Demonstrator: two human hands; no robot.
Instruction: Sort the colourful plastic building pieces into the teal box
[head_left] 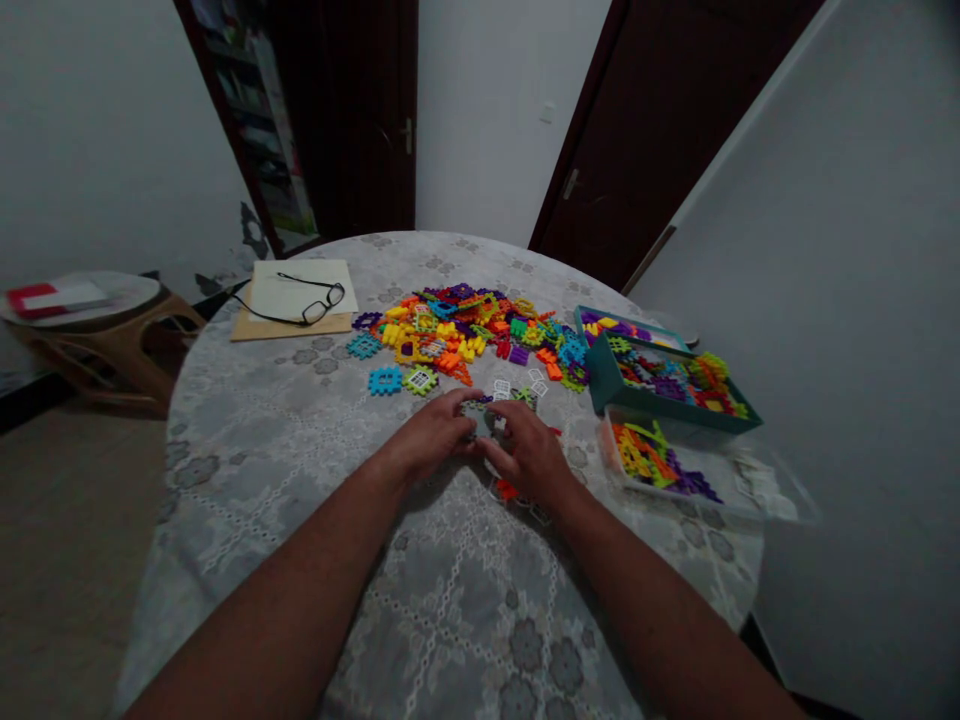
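Note:
My left hand [436,432] and my right hand [531,452] are close together over the middle of the table, fingers curled towards each other. Whatever lies between the fingertips is small and mostly hidden; only dark purple and greenish bits show there. Just beyond the fingers are white window-frame pieces [501,388] and a green notched piece [523,396]. An orange piece [507,490] is partly covered by my right hand. A blue notched square [385,381] and a green square with a white window [420,380] lie ahead of my left hand.
A heap of colourful plastic building pieces [465,325] spreads across the table's far half. To the right are a teal box [600,375] and a clear plastic tub [637,485], both with pieces inside. Glasses [315,312] rest on paper [262,295] at left.

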